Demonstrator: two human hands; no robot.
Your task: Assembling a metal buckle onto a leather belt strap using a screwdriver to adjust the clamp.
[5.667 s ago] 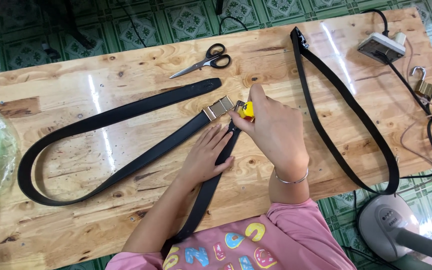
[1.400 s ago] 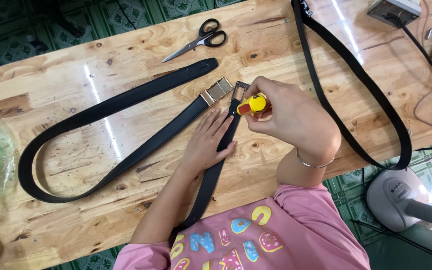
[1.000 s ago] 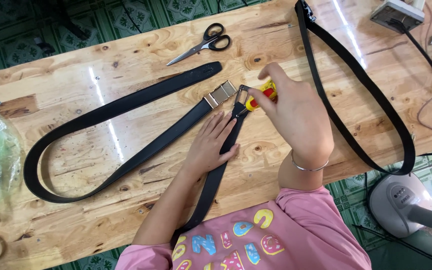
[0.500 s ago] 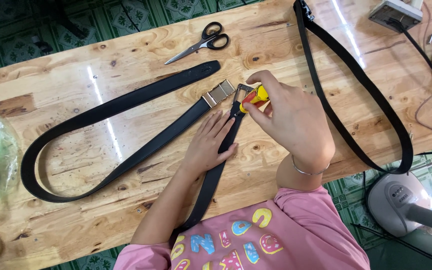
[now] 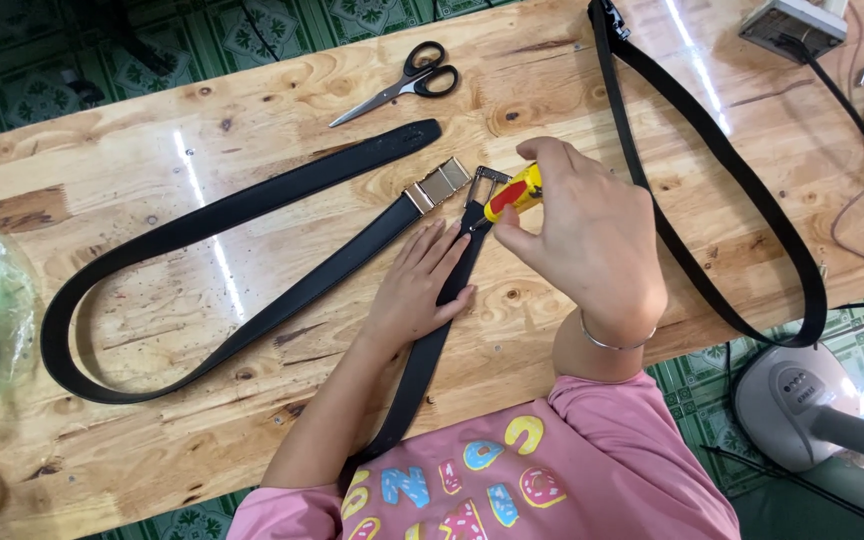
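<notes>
Pinning black leather belt strap flat, your left hand open; right hand grips yellow-red screwdriver at silver metal buckle; bare wooden tabletop leftward.

From my feed the glossy knotty-pine surface catches bright light streaks. Underneath I see green patterned floor tiles, plus a grey fan base at the right.

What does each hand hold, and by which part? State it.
Right hand pinches a yellow screwdriver by its handle. Left hand grips nothing; it presses flat on the belt near its buckle.
</notes>
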